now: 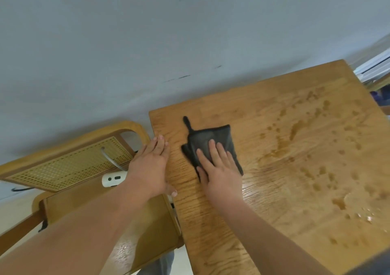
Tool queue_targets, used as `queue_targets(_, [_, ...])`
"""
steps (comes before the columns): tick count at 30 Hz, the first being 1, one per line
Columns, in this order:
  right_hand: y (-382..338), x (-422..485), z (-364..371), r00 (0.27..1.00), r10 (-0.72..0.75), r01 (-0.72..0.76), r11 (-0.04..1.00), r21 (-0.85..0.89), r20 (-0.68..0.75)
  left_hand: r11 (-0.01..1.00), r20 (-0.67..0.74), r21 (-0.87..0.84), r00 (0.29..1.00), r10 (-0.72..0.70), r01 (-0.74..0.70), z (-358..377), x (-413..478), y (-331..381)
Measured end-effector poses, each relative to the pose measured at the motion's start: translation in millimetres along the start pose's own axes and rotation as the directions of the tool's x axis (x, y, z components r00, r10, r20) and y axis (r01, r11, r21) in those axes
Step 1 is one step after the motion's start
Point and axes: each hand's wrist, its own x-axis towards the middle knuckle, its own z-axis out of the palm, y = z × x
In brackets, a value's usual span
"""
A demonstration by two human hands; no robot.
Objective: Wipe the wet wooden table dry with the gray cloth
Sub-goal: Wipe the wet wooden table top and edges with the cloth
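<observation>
right hand (219,165): flat, fingers spread, pressing the cloth (211,141)
cloth: on table (274,190), near left edge
left hand (150,167): open, flat on table edge
water (295,127): right of cloth

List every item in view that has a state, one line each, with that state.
gray cloth: folded, flat on the table, pressed under the right hand.
wooden table: wet, droplets and streaks across its right part.
right hand: open, palm down on the cloth.
left hand: open, resting flat on the table's left edge.
chair: empty, standing beside the table.
white power strip: lying on the chair.
</observation>
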Motion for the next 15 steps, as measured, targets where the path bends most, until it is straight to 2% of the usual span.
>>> queue_targets(5, [46.7,-63.8,3.5,0.967,-0.243,0.249,0.966,-0.068,0.081,0.996,0.057,0.091,0.998,-0.024,0.019,-13.1,-1.0,22.6])
queue_targets(7, [77.3,-65.4,-7.2,0.965,-0.238,0.248,0.965,-0.085,0.114,0.996,0.012,0.091,1.000,0.018,-0.019,-23.1,5.1,43.7])
queue_targets(10, [118.5,-51.9,-24.6,0.989,-0.090,0.096,0.994,-0.046,0.120,0.989,-0.032,0.038,0.989,0.147,-0.145,-28.9,16.8,77.7])
queue_targets(13, [134.2,-35.3,-36.1,0.986,0.121,-0.118,0.992,-0.036,0.112,0.993,0.094,0.004,0.988,0.119,-0.120,-21.4,23.3,101.2])
queue_targets(15, [120.3,-23.6,-32.4,0.945,0.314,-0.314,0.949,-0.015,0.089,0.996,0.115,0.004,0.989,0.088,-0.089,-16.3,28.8,104.4])
